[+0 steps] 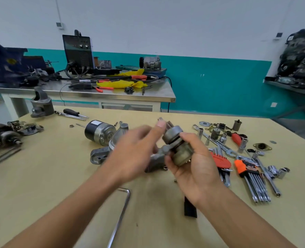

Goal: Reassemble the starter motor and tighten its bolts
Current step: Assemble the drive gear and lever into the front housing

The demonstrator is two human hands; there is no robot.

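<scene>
Desk [41, 176] was pale tan, motor can [99, 132] black and silver, one hex-key holder [240, 166] orange (its neighbour [221, 161] was redder), cloth [119, 84] yellow, wall band [210, 83] teal.

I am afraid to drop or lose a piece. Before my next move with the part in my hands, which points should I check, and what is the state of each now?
1. Right hand grips the grey metal part firmly: ok, its fingers curl round it.
2. Left hand has a hold on the part: cannot tell, it is blurred.
3. Motor body is near: ok, it lies on its side on the table, beyond the left hand.
4. Long L-shaped key is at hand: ok, it lies between the forearms.
5. Hex key sets are available: ok, right of the right hand.
</scene>
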